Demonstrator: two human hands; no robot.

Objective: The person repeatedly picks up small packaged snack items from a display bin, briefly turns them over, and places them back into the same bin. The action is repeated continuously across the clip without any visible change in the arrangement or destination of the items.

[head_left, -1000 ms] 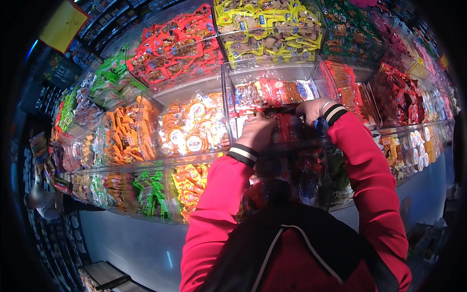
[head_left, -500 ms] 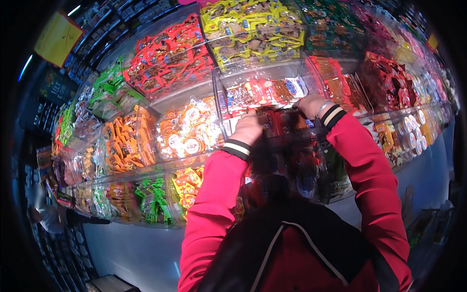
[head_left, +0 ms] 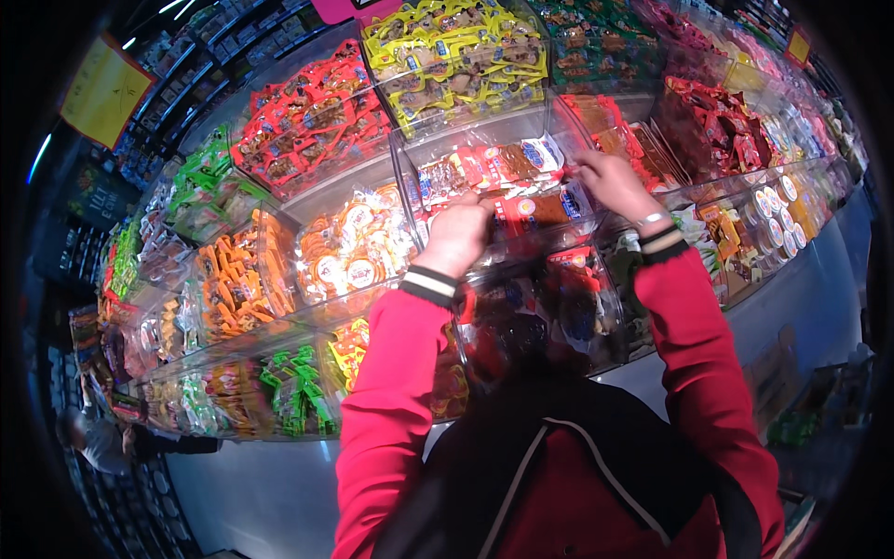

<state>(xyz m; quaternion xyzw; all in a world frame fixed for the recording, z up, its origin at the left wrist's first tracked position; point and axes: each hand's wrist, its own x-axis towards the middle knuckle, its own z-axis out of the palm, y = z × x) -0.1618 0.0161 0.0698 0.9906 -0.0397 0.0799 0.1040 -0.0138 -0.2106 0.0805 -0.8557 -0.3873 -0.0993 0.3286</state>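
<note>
In the middle of the display, a clear plastic bin (head_left: 406, 177) holds flat snack packets. A red, brown and white packet (head_left: 503, 165) lies along the bin's far side, and a similar red and brown packet (head_left: 535, 211) lies nearer me. My left hand (head_left: 461, 235) is at the bin's left part, fingers curled in at the left end of the nearer packet; what they grip is hidden. My right hand (head_left: 615, 184) is by the bin's right wall, beside the far packet's right end. Its fingers are bent together, and I cannot make out anything in them.
Bins of orange-wrapped snacks (head_left: 358, 238) stand to the left. Behind are heaps of red packets (head_left: 312, 116) and yellow packets (head_left: 456, 56). A lower bin with dark and red packets (head_left: 568, 289) is in front. A yellow sign (head_left: 107, 93) hangs at the far left; a person (head_left: 98, 443) is beyond.
My right hand has moved up and right, off the packets to the bin's right wall. My left hand has shifted slightly left. The nearer packet now shows more fully, lying flat.
</note>
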